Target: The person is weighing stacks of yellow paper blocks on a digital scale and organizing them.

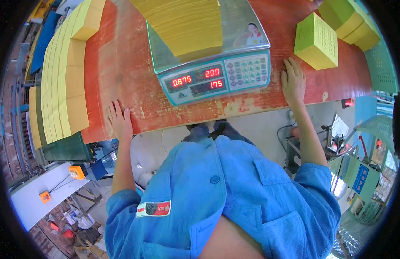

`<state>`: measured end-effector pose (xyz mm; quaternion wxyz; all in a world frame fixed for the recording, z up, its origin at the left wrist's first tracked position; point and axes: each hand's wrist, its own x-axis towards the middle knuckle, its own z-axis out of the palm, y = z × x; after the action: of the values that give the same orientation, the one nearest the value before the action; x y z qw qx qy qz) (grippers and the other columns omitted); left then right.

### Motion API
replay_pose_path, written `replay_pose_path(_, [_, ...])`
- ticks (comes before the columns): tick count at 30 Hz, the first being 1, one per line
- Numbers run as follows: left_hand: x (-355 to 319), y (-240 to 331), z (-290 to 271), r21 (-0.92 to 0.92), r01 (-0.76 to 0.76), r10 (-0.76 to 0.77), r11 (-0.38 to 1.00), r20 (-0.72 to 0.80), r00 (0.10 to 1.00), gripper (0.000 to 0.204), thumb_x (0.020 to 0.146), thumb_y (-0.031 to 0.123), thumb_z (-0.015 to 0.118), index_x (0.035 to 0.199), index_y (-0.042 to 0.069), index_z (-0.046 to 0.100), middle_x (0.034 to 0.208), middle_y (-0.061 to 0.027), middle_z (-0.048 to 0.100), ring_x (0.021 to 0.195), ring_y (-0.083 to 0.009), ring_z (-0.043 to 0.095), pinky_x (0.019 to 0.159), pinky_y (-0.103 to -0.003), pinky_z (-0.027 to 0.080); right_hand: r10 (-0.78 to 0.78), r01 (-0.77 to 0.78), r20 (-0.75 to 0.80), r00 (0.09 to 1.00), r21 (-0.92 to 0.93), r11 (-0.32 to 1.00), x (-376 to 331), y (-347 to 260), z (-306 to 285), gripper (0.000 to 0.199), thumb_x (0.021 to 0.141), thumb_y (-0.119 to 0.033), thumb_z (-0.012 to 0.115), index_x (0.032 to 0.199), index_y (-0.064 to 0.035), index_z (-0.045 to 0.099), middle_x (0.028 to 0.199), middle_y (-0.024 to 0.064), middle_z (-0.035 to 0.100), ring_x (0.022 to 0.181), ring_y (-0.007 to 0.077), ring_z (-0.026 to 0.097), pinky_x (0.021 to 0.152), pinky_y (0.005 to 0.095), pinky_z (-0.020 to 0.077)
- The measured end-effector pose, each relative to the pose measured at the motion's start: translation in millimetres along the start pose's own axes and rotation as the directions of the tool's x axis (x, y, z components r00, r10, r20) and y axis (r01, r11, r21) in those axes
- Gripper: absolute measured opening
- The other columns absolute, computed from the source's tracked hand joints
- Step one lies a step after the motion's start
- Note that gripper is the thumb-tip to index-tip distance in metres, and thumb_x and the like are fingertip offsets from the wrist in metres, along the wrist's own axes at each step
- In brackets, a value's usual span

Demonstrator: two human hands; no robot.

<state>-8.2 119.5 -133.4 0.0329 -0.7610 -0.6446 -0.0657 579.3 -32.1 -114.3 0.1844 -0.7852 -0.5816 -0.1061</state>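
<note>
My left hand [120, 122] lies on the near edge of a worn red table [118, 56], fingers stretched out and nothing held. Over to the right, my right hand [293, 83] rests flat on the same tabletop, also open. Between them stands a digital weighing scale [247, 71] with lit red numerals and a keypad. A stack of yellow paper [189, 30] sits on its pan, its top running out of the picture. Just beyond my right fingertips is a separate block of yellow paper [317, 41], not touched by the hand.
A long row of yellow paper blocks [64, 90] lines the table's left side. More yellow stacks [351, 23] stand at the far right, beside a green perforated panel [381, 64]. Below the table are a white surface [49, 192] with orange boxes and, at right, a green machine [360, 177].
</note>
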Motion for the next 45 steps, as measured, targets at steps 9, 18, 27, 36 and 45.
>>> replay_pose_path(9, [12,-2,5,-0.038,0.011,-0.011,0.999,0.005,1.0,0.061,0.098,0.041,0.045,0.15,0.013,0.032,0.156,-0.0146,0.026,0.144,-0.0333,0.023,0.116,-0.05,0.018,0.0,0.0,-0.001,1.0,0.005,1.0,9,0,3,0.037,0.092,-0.016,0.053,0.128,-0.0055,0.056,0.136,0.0141,0.052,0.128,0.0321,0.046,0.106,0.0452,0.0351])
replay_pose_path(18, [121,46,-51,-0.547,-0.144,0.061,0.825,-0.167,0.984,0.03,0.087,0.016,0.067,0.114,0.003,0.065,0.134,-0.0193,0.052,0.124,-0.0338,0.05,0.104,-0.04,0.04,0.14,-0.134,0.073,0.987,-0.089,0.987,7,-21,8,0.041,0.092,-0.014,0.05,0.131,-0.001,0.052,0.139,0.0163,0.049,0.132,0.0334,0.042,0.11,0.0457,0.0316])
replay_pose_path(27, [372,161,-58,-0.611,-0.661,0.372,0.435,-0.547,0.75,0.015,0.083,0.012,0.067,0.093,0.003,0.067,0.107,-0.0144,0.066,0.102,-0.0316,0.063,0.085,-0.04,0.05,0.17,-0.156,0.107,0.98,-0.126,0.98,12,-32,5,0.041,0.091,-0.011,0.048,0.132,-0.0024,0.052,0.14,0.0168,0.049,0.132,0.0359,0.043,0.11,0.0464,0.0322])
replay_pose_path(36, [495,222,-20,-0.397,-0.682,0.596,0.615,-0.333,0.731,0.024,0.074,0.023,0.072,0.088,0.005,0.065,0.096,-0.013,0.064,0.096,-0.0318,0.061,0.081,-0.043,0.051,0.307,-0.28,0.154,0.939,-0.171,0.945,14,-30,8,0.039,0.091,-0.013,0.048,0.128,-0.0015,0.054,0.135,0.0203,0.051,0.127,0.0387,0.046,0.106,0.0473,0.0346])
replay_pose_path(45, [472,260,-29,-0.526,-0.785,0.505,0.327,-0.605,0.616,0.038,0.075,0.029,0.074,0.104,0.006,0.065,0.105,-0.0126,0.064,0.103,-0.0316,0.059,0.088,-0.043,0.049,0.308,-0.266,0.199,0.93,-0.213,0.94,-11,-6,17,0.041,0.09,-0.024,0.052,0.125,-0.0019,0.056,0.129,0.0201,0.055,0.121,0.0407,0.048,0.104,0.0495,0.0365])
